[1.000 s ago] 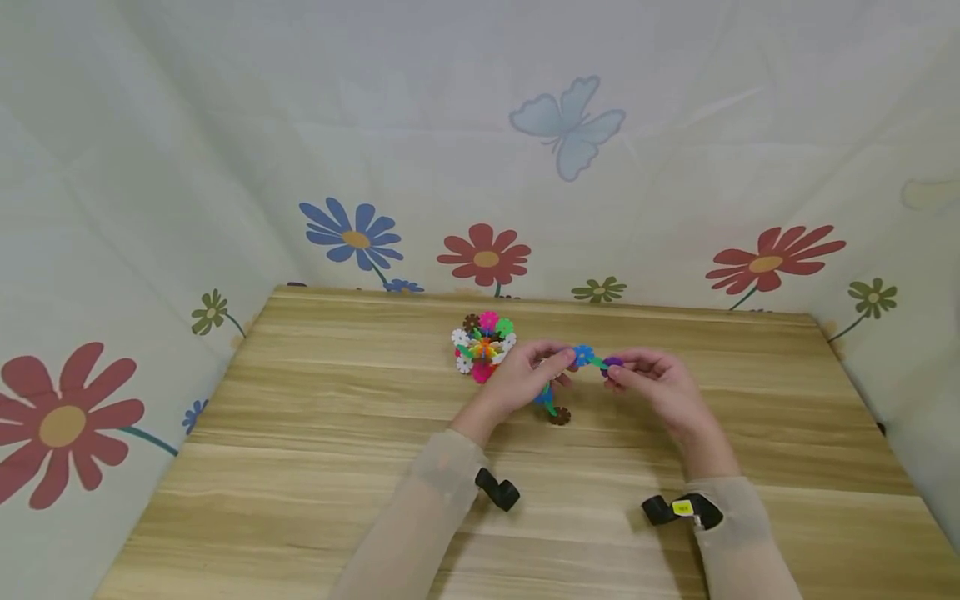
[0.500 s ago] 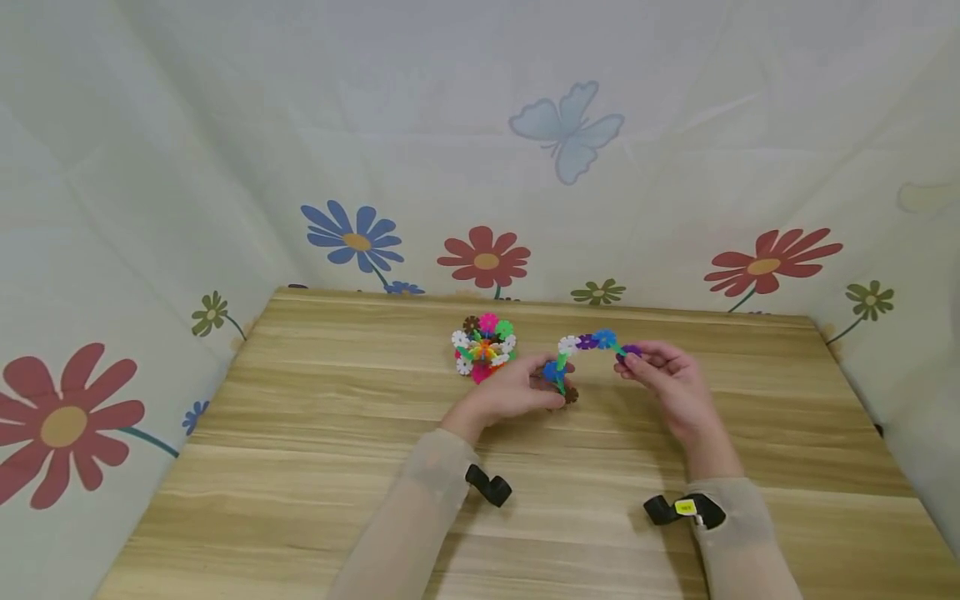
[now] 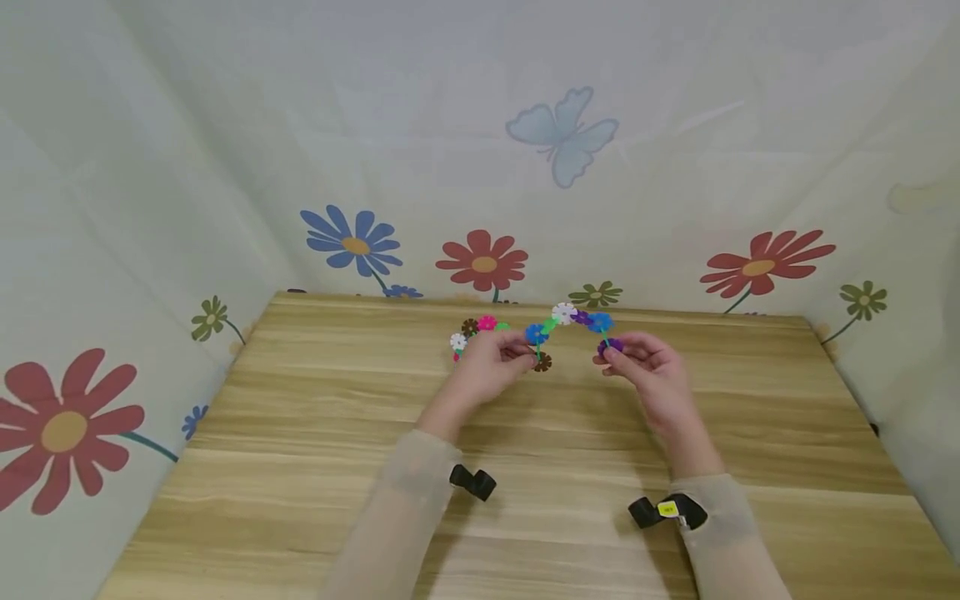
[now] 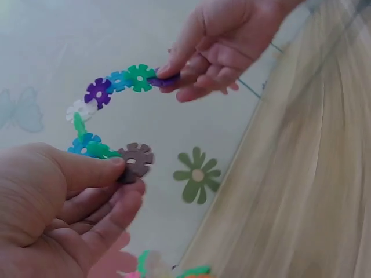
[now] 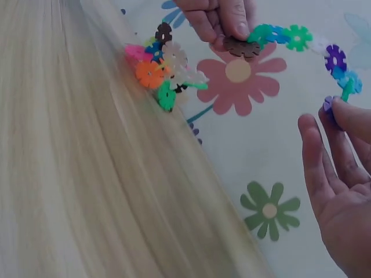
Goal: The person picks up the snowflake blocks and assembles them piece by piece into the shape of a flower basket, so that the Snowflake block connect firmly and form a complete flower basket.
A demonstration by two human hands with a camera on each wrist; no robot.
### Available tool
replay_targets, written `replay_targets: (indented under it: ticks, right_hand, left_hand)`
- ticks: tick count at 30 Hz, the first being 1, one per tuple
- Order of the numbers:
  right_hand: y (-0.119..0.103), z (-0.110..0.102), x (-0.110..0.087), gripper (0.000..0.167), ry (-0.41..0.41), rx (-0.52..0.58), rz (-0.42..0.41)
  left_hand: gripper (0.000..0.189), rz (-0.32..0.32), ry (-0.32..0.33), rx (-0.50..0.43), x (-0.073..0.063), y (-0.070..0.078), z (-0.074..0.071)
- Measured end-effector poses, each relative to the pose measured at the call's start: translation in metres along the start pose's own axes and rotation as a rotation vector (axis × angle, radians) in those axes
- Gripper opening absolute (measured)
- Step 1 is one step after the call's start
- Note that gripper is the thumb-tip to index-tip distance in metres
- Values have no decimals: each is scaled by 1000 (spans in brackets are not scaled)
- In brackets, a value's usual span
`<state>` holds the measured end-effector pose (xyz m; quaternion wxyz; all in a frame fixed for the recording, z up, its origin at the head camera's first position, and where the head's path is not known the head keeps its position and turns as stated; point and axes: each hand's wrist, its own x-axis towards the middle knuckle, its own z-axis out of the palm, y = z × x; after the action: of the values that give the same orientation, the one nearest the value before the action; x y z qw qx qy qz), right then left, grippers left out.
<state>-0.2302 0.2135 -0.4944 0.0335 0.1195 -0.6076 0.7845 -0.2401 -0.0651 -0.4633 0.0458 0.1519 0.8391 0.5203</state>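
Observation:
A curved chain of notched plastic snowflake discs (image 3: 564, 313) hangs in an arch between both hands, above the table. My left hand (image 3: 487, 367) pinches the brown disc (image 4: 137, 157) at one end between thumb and fingers. At the other end, the thumb and fingers of my right hand (image 3: 656, 379) pinch a purple disc (image 5: 329, 107). Between these ends run green, blue, white and purple discs, slotted edge to edge. Behind the left hand in the head view, a multicoloured cluster of joined discs (image 3: 458, 341) is partly hidden.
The cluster rests near the back of the wood-grain table (image 3: 570, 500); its orange disc (image 5: 151, 74) shows in the right wrist view. A white curtain (image 3: 450, 150) printed with flowers and a butterfly stands behind the table and along its sides.
My left hand has shifted from the chain's middle to its brown end. Both hands have raised the chain away from me, and it now arches openly between them.

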Motion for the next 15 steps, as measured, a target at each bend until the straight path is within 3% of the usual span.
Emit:
replay_targets:
  ticks: [5,10,15]
  right_hand:
    - [-3,27,13,23,6,-171,5]
    - [6,59,30,23,-40,-274,29]
    - [19,84,42,23,-56,-292,77]
  left_hand:
    - [17,30,133,70,-5,1,-29]
    - [9,69,190,191,-6,-7,-60]
    - [11,-14,200,239,-9,-17,-76]
